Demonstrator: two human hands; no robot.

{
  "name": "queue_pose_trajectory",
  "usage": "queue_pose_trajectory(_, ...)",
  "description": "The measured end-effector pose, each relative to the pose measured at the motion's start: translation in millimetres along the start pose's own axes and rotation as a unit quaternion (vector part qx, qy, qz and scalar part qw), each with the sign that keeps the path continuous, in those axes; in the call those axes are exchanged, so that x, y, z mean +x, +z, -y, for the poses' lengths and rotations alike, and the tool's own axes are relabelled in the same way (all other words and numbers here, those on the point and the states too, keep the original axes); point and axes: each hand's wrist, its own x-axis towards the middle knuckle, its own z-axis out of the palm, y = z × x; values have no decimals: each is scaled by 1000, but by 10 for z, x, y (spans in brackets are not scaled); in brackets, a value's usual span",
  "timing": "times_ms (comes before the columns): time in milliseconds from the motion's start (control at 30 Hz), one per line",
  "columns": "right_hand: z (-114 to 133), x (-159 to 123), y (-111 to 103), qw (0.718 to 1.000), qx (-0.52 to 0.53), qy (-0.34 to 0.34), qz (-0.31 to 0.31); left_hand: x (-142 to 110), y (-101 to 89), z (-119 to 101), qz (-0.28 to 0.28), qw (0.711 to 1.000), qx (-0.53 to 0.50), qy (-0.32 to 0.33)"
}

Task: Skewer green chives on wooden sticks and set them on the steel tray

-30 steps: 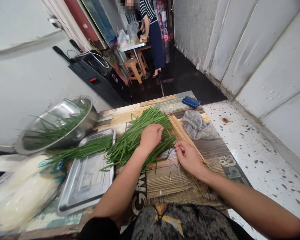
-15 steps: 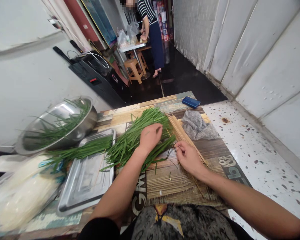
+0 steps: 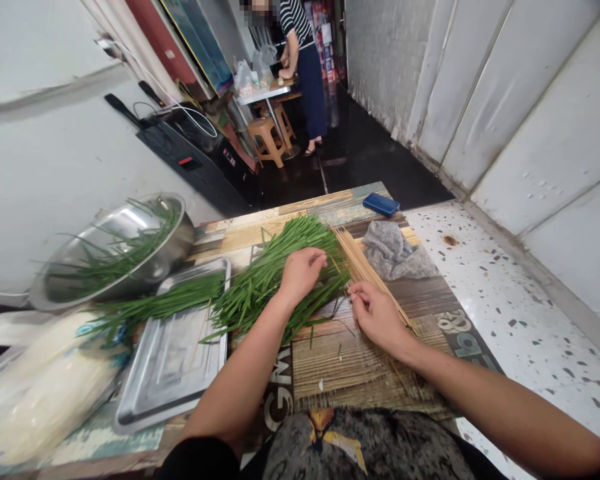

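A large pile of green garlic chives (image 3: 260, 280) lies on the wood-patterned table. My left hand (image 3: 303, 272) is over its right side, fingers curled in a pinch; what is between them is hidden. To the right, my right hand (image 3: 375, 312) is closed, thumb and forefinger pinched on what looks like a thin wooden skewer beside the cut ends of the chives. A bundle of wooden skewers (image 3: 363, 260) runs just beyond and alongside this hand. More chives (image 3: 180, 300) rest across a metal tray (image 3: 175, 373) at left.
A steel bowl (image 3: 173, 230) with loose chives stands at far left, behind plastic-bagged pale food (image 3: 60, 393). A grey cloth (image 3: 397, 252) and a blue box-like object (image 3: 381, 205) lie at the table's right. Farther off, a person (image 3: 305, 73) works at a small table near stools (image 3: 267, 141).
My left hand has shifted very slightly, with its fingers a little more apart from the thumb. My right hand stays nearly in place. The person in the background has moved their hands slightly.
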Motion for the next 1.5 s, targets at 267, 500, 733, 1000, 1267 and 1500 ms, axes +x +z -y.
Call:
queue_pose_trajectory(267,-17,9,6,1000,12,1,2,-4,16,-4,9,1000,-25,-13)
queue_pose_trajectory(500,-35,13,7,1000,11,2,5,-10,16,-27,4,1000,-17,-10)
queue_pose_trajectory(733,-45,10,11,1000,8,-4,1,-9,25,-22,6,1000,-8,1)
queue_pose_trajectory(1000,-26,8,6,1000,2,-1,1,-47,-2,-72,29,999,10,15)
queue_pose_trajectory(1267,-18,-4,17,1000,-7,3,-5,-232,-220,-247,136,975,116,128)
queue_pose_trajectory(1500,-46,-4,33,1000,-19,12,-3,-55,-129,-36,65,973,173,137)
